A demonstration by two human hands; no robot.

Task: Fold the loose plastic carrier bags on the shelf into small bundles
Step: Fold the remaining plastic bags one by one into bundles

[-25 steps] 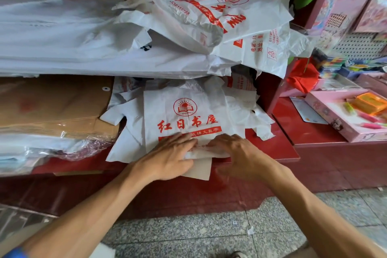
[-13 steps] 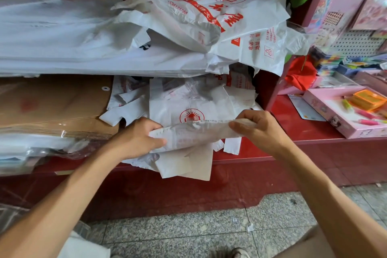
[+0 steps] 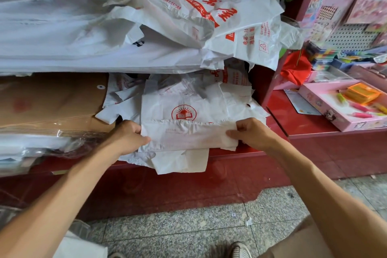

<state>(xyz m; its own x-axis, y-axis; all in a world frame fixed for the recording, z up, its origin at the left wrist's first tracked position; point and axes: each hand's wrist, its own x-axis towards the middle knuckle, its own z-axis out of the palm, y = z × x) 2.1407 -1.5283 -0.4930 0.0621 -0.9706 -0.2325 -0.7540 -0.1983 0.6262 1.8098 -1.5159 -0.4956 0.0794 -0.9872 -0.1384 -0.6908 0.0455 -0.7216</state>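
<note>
Head view: carrier bag (image 3: pixel 188 136) prints 15361Z5788.

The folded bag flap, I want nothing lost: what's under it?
Under the folded flap, held by the left hand and right hand, lie more white bags overhanging the red shelf. Anything deeper is covered.

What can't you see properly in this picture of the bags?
- Head view: the lower print on the bag being folded is hidden by its folded-up flap.
- The left hand's and right hand's fingertips behind the flap are hidden by the plastic.
- The bags further back are covered by the upper pile.
- The pink packets at the right edge are blurred and cut off.
</note>
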